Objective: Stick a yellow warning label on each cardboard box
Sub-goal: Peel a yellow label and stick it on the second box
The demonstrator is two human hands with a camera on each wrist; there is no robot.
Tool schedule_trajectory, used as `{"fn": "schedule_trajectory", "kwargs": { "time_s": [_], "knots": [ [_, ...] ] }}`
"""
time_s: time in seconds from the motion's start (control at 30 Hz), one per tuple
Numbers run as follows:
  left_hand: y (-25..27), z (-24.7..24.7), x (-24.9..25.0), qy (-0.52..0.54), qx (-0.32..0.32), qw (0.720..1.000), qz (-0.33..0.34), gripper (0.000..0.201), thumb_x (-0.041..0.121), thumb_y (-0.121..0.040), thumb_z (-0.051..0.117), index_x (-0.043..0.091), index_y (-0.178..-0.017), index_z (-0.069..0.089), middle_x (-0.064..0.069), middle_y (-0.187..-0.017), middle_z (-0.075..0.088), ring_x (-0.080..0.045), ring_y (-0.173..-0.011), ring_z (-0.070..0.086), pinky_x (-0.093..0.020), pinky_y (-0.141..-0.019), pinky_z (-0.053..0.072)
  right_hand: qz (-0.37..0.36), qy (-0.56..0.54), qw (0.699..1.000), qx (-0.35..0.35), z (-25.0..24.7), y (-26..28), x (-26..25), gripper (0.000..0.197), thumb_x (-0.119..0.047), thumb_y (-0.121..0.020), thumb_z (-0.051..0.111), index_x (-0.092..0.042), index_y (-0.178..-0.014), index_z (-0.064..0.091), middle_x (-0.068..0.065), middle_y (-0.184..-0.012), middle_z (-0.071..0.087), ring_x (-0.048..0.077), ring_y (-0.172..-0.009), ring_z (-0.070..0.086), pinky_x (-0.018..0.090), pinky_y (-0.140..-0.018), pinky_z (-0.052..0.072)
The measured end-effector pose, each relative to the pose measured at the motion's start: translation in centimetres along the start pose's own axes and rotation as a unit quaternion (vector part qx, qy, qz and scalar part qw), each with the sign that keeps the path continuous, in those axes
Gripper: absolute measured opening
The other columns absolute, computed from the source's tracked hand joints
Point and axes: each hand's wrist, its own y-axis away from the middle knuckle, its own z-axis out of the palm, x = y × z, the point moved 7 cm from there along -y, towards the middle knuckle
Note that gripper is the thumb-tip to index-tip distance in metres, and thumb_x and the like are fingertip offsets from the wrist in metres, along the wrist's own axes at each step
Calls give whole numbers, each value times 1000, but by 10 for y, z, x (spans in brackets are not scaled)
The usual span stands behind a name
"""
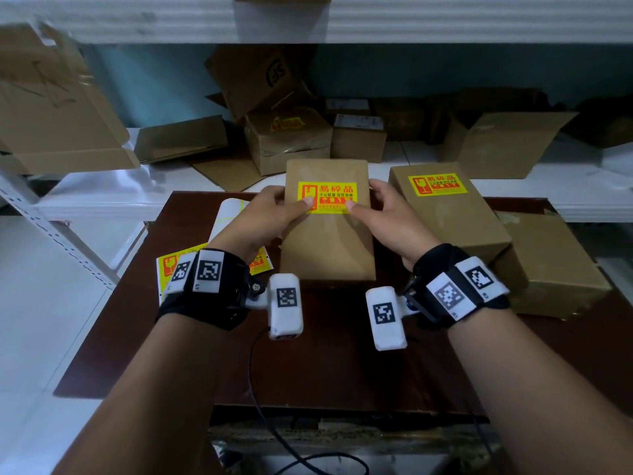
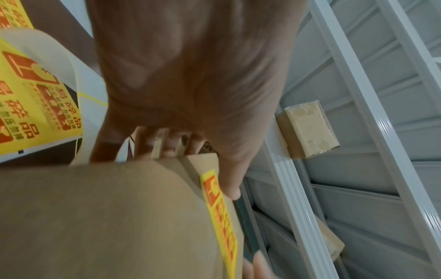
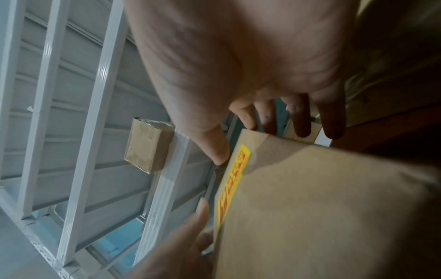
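Observation:
A plain cardboard box (image 1: 327,241) lies lengthways in the middle of the dark brown table (image 1: 325,365). A yellow warning label (image 1: 327,197) sits on the far half of its top. My left hand (image 1: 274,210) holds the box's left side, with the thumb pressing on the label's lower left corner. My right hand (image 1: 380,209) holds the right side, its thumb on the lower right corner. The left wrist view shows the box (image 2: 107,217), the label (image 2: 219,217) and my left thumb above it. The right wrist view shows the box (image 3: 334,207) and the label (image 3: 235,179).
A second box (image 1: 455,217) at the right carries a yellow label (image 1: 438,185). An unlabelled box (image 1: 551,269) stands beside it. A sheet of yellow labels (image 1: 164,265) and curled white backing paper (image 1: 227,214) lie at the left. More boxes fill the shelf (image 1: 102,197) behind.

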Motion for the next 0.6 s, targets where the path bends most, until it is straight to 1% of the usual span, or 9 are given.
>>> {"fn": "schedule_trajectory", "kwargs": {
  "time_s": [0.07,0.13,0.17,0.23,0.33,0.37,0.43,0.5,0.6],
  "knots": [
    [-3,-1,3,10,47,999,26,56,42,-85,74,19,-132,54,3,-117,69,-10,-101,67,-30,-82,56,-20,-24,999,23,3,-1,0,56,-32,-93,69,-28,-144,47,-29,-111,55,-12,-102,51,22,-94,45],
    [-4,-1,5,-38,96,993,59,62,49,-78,78,21,-126,52,5,-115,67,-9,-103,65,-33,-89,54,-42,-34,997,50,5,-2,3,60,-31,-89,72,-28,-145,49,-20,-130,58,-1,-122,52,34,-108,44],
    [-4,0,6,-64,117,988,73,65,55,-72,79,24,-121,51,4,-117,66,-12,-105,63,-35,-92,53,-54,-33,996,64,6,-1,4,62,-31,-88,73,-28,-145,49,-17,-135,57,1,-127,49,36,-112,42],
    [-3,4,6,-98,147,980,89,77,67,-61,76,26,-119,46,1,-122,62,-16,-112,61,-39,-95,51,-73,-34,993,87,7,0,5,62,-27,-87,74,-26,-144,50,-14,-139,57,-1,-125,47,33,-112,41],
    [1,7,7,-124,172,972,103,77,60,-71,77,19,-126,42,0,-125,61,-18,-111,60,-32,-87,48,-90,-36,990,103,6,2,4,62,-24,-88,74,-26,-144,50,-13,-141,56,-4,-122,45,26,-108,39],
    [2,6,8,-125,178,970,109,73,55,-74,78,19,-127,42,3,-121,62,-16,-107,60,-29,-82,45,-92,-37,990,104,6,2,5,61,-24,-88,74,-26,-144,50,-13,-141,56,-4,-123,45,25,-106,39],
    [6,3,12,-124,191,966,120,68,52,-76,79,21,-125,45,12,-103,63,-9,-94,58,-25,-76,42,-92,-35,989,111,5,0,6,61,-26,-88,74,-26,-144,51,-16,-136,57,-4,-121,45,23,-104,38],
    [6,-2,11,-118,201,966,115,66,54,-74,80,22,-124,52,17,-91,61,-6,-86,59,-26,-73,45,-90,-39,988,121,4,-1,8,60,-26,-87,74,-26,-142,52,-18,-130,57,-4,-119,47,24,-103,39],
    [4,-7,8,-81,197,971,112,56,51,-76,79,25,-121,60,12,-100,70,-5,-93,67,-27,-79,54,-87,-41,987,132,1,-3,9,60,-31,-85,74,-29,-141,53,-15,-131,60,-3,-115,51,30,-105,44]
  ]
}}
